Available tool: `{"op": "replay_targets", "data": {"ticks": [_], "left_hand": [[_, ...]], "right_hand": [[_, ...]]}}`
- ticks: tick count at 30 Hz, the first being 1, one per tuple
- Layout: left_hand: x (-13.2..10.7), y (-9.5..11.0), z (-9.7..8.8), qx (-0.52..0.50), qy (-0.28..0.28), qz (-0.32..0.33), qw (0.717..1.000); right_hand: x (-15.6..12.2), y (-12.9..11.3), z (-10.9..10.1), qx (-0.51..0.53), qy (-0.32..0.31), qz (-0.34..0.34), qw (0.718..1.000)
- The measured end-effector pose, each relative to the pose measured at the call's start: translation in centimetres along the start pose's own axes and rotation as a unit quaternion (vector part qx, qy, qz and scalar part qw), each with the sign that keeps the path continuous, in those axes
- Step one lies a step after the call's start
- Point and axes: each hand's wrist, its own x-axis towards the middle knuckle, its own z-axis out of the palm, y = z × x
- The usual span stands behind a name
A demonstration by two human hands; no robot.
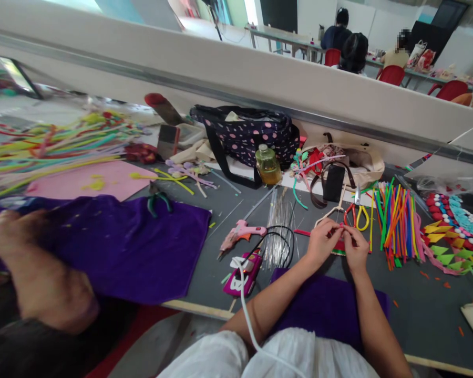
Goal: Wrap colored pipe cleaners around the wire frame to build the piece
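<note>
Over the grey table, my left hand and my right hand meet fingertip to fingertip. Both are closed in a pinch around a small pinkish-red piece, mostly hidden by the fingers, so its kind is unclear. Below the fingers lies a red and green item, partly covered by my hands. Just beyond them are yellow-handled scissors and a red-handled tool. A purple cloth spreads under my forearms.
Left of my hands are thin clear sticks, a pink glue gun and a magenta power strip. Coloured pipe cleaners lie to the right. A bottle stands behind. A co-worker's arm rests at far left.
</note>
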Motion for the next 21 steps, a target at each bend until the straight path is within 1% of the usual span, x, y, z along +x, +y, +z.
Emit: {"op": "replay_targets", "data": {"ticks": [3, 8, 12, 16, 18, 21], "left_hand": [[-0.1, 0.0, -0.1, 0.014, -0.007, 0.006, 1.000], [-0.2, 0.1, -0.3, 0.026, -0.018, 0.014, 0.999], [-0.3, 0.3, -0.3, 0.015, -0.027, 0.008, 0.999], [-0.4, 0.3, -0.2, 0.017, -0.032, -0.015, 0.999], [-0.4, 0.3, -0.2, 0.026, -0.028, -0.029, 0.999], [-0.4, 0.5, -0.6, 0.046, -0.007, -0.038, 0.998]], "right_hand": [[0.8, -0.6, -0.2, 0.035, 0.008, 0.032, 0.999], [1.8, -0.6, -0.1, 0.089, -0.018, 0.059, 0.994], [1.9, 0.0, -0.1, 0.137, -0.027, 0.085, 0.987], [1.5, 0.1, 0.2, 0.179, -0.027, 0.116, 0.977], [1.2, 0.0, 0.5, 0.196, -0.013, 0.131, 0.972], [0.7, -0.1, 0.8, 0.237, 0.046, 0.147, 0.959]]}}
